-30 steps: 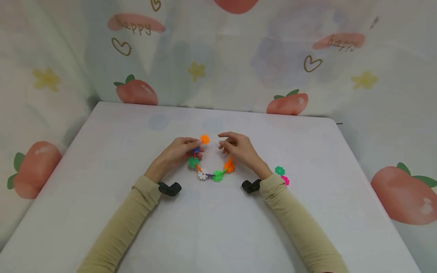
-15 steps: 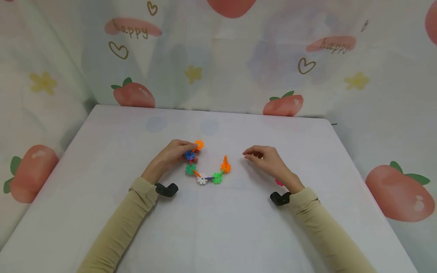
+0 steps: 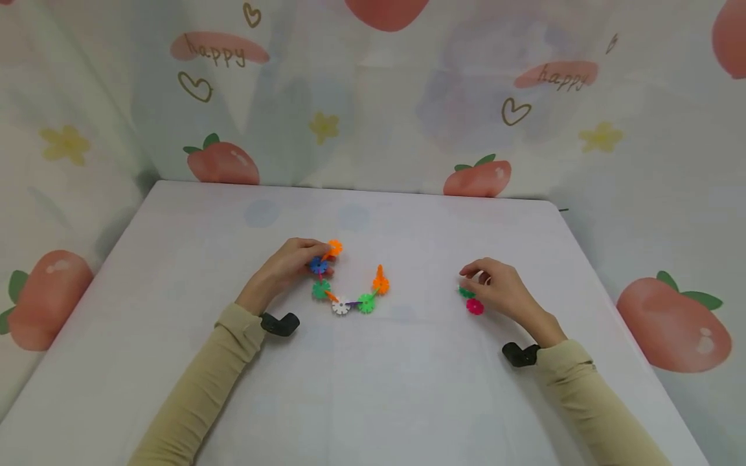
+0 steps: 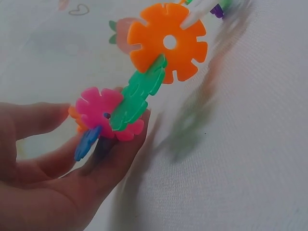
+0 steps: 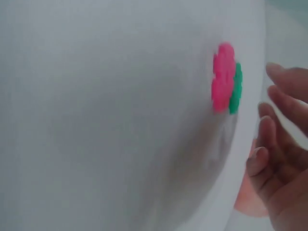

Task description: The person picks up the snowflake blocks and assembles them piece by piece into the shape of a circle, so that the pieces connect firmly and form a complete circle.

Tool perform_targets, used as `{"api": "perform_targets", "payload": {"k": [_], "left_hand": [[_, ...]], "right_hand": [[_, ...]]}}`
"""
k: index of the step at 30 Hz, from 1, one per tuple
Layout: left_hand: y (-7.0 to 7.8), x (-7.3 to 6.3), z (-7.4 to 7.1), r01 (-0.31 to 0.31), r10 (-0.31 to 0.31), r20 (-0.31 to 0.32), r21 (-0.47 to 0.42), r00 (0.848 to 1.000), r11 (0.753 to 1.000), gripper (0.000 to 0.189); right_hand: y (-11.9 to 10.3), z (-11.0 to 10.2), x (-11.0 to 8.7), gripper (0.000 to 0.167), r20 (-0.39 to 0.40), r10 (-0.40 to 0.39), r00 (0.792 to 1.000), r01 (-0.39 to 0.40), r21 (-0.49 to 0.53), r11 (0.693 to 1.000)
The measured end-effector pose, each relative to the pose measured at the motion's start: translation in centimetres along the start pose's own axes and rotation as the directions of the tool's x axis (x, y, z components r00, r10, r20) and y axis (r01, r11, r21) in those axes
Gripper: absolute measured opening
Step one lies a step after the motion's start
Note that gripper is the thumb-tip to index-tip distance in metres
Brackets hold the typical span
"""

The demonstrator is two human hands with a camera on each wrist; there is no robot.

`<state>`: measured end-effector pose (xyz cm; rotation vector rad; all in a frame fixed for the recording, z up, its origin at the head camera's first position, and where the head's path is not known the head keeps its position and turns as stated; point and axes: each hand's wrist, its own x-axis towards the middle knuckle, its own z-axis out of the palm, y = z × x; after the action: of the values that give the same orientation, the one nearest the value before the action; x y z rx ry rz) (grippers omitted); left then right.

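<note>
A curved chain of interlocking plastic snowflake discs lies left of the table's middle. My left hand [image 3: 291, 259] pinches its far end near an orange snowflake disc [image 3: 335, 247] and a blue disc [image 3: 318, 265]. In the left wrist view, a pink disc [image 4: 91, 107], a green one [image 4: 137, 98] and a larger-looking orange one [image 4: 149, 36] slot together beyond the fingers. The chain's other end is an upright orange piece [image 3: 380, 275]. Over at the right, my right hand [image 3: 501, 285] is beside a loose green disc [image 3: 466, 292] and a pink disc [image 5: 223, 79], its fingers loosely bent and apart from them.
Both pieces at the right lie on the white-covered table [image 3: 373, 388]. A printed cloth backdrop [image 3: 396, 110] rises behind the table and along both sides. Black wrist-worn devices [image 3: 281, 324] sit at the cuffs.
My right hand has moved away from the chain, rightward to the loose green and pink discs. My left hand keeps holding the chain's far end, which has dropped slightly.
</note>
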<state>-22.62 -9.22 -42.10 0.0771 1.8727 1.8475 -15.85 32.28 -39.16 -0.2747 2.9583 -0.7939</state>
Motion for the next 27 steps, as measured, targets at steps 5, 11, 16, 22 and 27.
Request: {"api": "perform_targets", "payload": {"k": [5,11,16,22,27], "left_hand": [[-0.2,0.1,-0.1,0.006,-0.006,-0.004,-0.021,1.000,1.000,0.038],[-0.2,0.2,0.0,0.000,0.000,0.007,-0.027,1.000,1.000,0.039],[-0.1,0.0,0.0,0.013,-0.014,-0.005,-0.022,1.000,1.000,0.043],[0.0,0.0,-0.2,0.006,-0.006,-0.023,-0.005,1.000,1.000,0.043],[-0.1,0.2,-0.2,0.008,-0.008,-0.032,0.003,0.999,1.000,0.041]], "right_hand": [[0.6,-0.5,-0.4,0.029,0.028,0.078,0.997,-0.077,-0.031,0.997],[0.7,-0.1,-0.3,0.030,0.057,0.094,0.994,-0.092,-0.043,0.995],[0.6,0.3,0.1,0.029,0.053,0.085,0.995,-0.084,-0.023,0.996],[0.2,0.8,0.7,0.024,0.016,-0.007,1.000,0.006,0.043,0.999],[-0.3,1.6,1.3,0.021,-0.032,-0.037,0.999,0.040,0.120,0.992]]}}
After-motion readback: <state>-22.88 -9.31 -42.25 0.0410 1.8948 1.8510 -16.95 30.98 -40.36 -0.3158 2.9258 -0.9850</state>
